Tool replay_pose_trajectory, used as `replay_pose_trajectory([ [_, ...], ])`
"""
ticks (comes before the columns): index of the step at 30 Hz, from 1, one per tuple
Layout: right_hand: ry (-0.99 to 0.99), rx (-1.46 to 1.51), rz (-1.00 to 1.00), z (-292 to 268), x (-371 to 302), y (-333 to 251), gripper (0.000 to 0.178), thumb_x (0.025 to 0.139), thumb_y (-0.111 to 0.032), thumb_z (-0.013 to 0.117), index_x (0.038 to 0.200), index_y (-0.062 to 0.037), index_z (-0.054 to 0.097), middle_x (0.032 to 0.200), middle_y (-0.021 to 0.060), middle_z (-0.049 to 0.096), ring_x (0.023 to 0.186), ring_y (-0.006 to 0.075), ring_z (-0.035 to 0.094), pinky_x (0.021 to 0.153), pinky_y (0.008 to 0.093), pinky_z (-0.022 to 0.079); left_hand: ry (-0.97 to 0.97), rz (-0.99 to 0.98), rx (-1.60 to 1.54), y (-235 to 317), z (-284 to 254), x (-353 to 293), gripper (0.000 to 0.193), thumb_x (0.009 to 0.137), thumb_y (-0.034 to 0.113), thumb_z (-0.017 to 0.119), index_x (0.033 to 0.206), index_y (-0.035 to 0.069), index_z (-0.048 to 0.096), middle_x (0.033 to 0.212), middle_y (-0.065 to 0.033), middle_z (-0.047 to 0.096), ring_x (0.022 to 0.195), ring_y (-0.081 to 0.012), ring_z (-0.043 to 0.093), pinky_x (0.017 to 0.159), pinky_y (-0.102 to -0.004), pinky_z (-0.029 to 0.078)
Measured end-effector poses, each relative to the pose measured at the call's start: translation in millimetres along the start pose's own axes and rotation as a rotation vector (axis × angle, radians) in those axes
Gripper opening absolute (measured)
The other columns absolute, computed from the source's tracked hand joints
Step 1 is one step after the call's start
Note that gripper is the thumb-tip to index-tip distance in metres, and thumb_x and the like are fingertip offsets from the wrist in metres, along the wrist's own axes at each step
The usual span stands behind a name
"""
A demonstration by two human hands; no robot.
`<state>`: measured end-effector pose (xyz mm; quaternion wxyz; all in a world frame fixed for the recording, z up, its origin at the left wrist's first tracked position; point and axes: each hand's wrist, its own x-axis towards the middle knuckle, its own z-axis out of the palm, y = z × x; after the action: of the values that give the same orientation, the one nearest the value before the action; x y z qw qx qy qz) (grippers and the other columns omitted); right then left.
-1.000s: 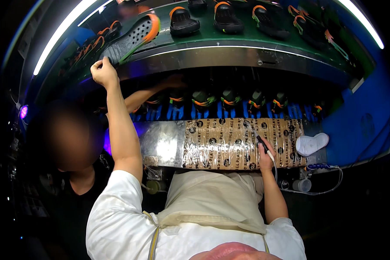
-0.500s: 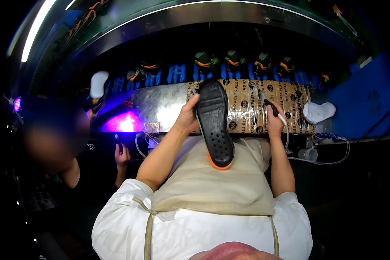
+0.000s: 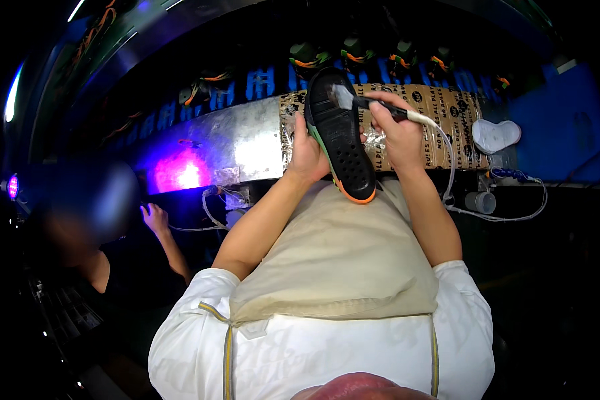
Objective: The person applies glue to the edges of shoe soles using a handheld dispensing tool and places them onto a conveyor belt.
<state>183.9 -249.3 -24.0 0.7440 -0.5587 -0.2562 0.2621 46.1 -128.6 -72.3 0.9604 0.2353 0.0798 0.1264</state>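
- Left grip [image 3: 307, 155]: grasping the black shoe sole [image 3: 333, 130] from its left edge, thumb along the side, most other fingers hidden behind it.
- Right grip [image 3: 401, 137]: closed round the black handle of a brush [image 3: 361, 102], pale bristles [image 3: 342, 97] at the sole's forefoot and apparently touching it.
- Sole: held up over the near side of the desk [image 3: 247, 133], toe end away from the wearer, perforated heel end over the beige apron [image 3: 333, 260]. Orange rim at heel, green along left edge.
- White hose [image 3: 452, 160] runs from the brush's rear end down past the desk's near edge.
- Desk: bare metal on the left, printed cardboard [image 3: 457, 143] to the right, partly behind the sole.
- White foot-shaped piece [image 3: 497, 136] lies right of the cardboard. Clear cup [image 3: 480, 202] sits below the near edge.
- Far side: blue racks [image 3: 260, 81], dark shoe parts with orange laces [image 3: 353, 52] by them.
- Left: pink-violet light patch [image 3: 180, 175] on the metal, co-worker's hand [image 3: 156, 219] near it.
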Motion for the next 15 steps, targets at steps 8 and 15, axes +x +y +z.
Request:
replay_pose_trajectory([
  [8,-0.288,-0.624,-0.23,10,-8,-26,0.023,0.09,-0.008,0.074,0.113,-0.002,0.077,0.095,0.0097,0.078,0.086,0.0134,0.071,0.079,0.028,0.057,0.227,0.147,0.187,9,6,12,0.078,0.11,0.061,0.011,0.147,0.006,0.052,0.14,-0.0131,0.062,0.126,-0.0282,0.062,0.11,-0.0469,0.051],
  [15,-0.21,-0.346,-0.13,-6,0,-42,0.025,0.091,-0.012,0.075,0.114,-0.0028,0.078,0.084,0.0053,0.075,0.075,0.0102,0.069,0.07,0.026,0.056,0.056,0.105,0.179,0,1,11,0.087,0.107,0.068,0.01,0.141,0.003,0.056,0.119,-0.0142,0.072,0.106,-0.0286,0.07,0.099,-0.0452,0.057],
])
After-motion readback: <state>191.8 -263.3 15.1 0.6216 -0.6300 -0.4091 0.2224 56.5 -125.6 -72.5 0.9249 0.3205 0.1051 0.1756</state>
